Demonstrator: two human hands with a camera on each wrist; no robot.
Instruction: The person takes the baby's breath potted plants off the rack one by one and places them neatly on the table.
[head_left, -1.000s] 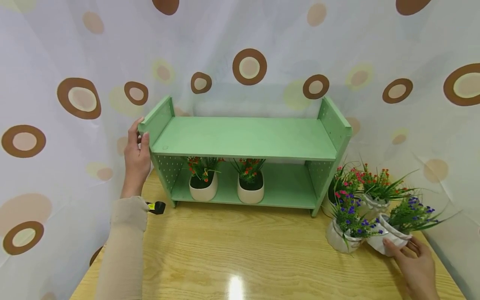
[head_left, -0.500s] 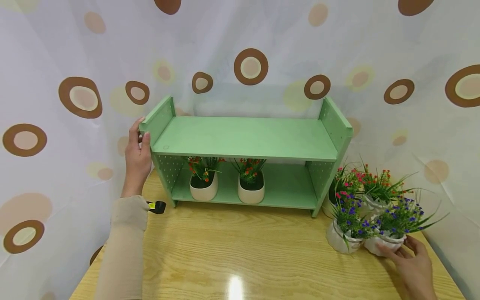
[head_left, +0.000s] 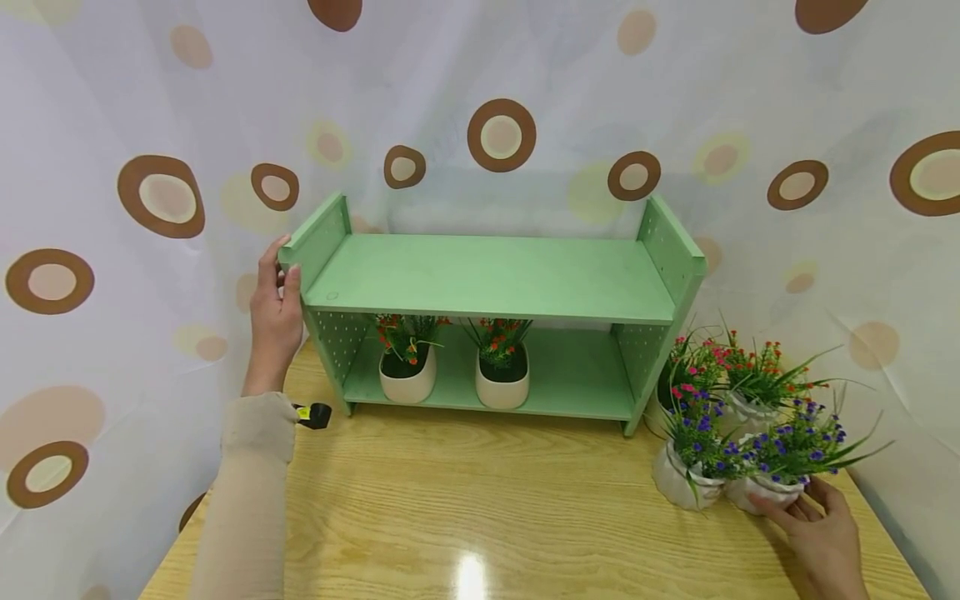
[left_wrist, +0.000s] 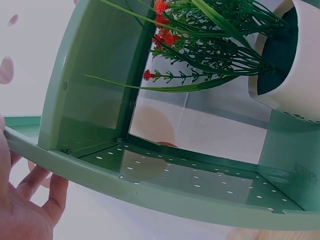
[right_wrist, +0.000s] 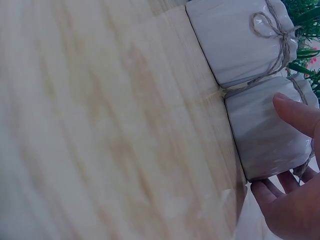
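Observation:
A green two-tier shelf (head_left: 487, 279) stands against the patterned cloth. My left hand (head_left: 275, 325) holds its left side panel near the upper front corner, thumb in front and fingers wrapped round the outer side. At the far right, my right hand (head_left: 821, 533) grips a white flowerpot (right_wrist: 265, 132) of blue-purple flowers, thumb on the near side and fingers round the other. This pot sits upright on the table, right beside another white flowerpot (right_wrist: 237, 42) tied with twine. Two cream flowerpots (head_left: 502, 387) with red flowers stand on the lower tier.
Behind the blue-purple pair are a pot of red flowers (head_left: 750, 408) and one of pink flowers (head_left: 660, 408), close to the shelf's right side. A small black object (head_left: 318, 415) with a yellow label shows beside my left sleeve. Wood-grain table (head_left: 487, 492) spreads in front.
The flowerpot in my right hand has gone from tilted to upright and shifted slightly left, up against its neighbour. My left hand keeps its place on the shelf.

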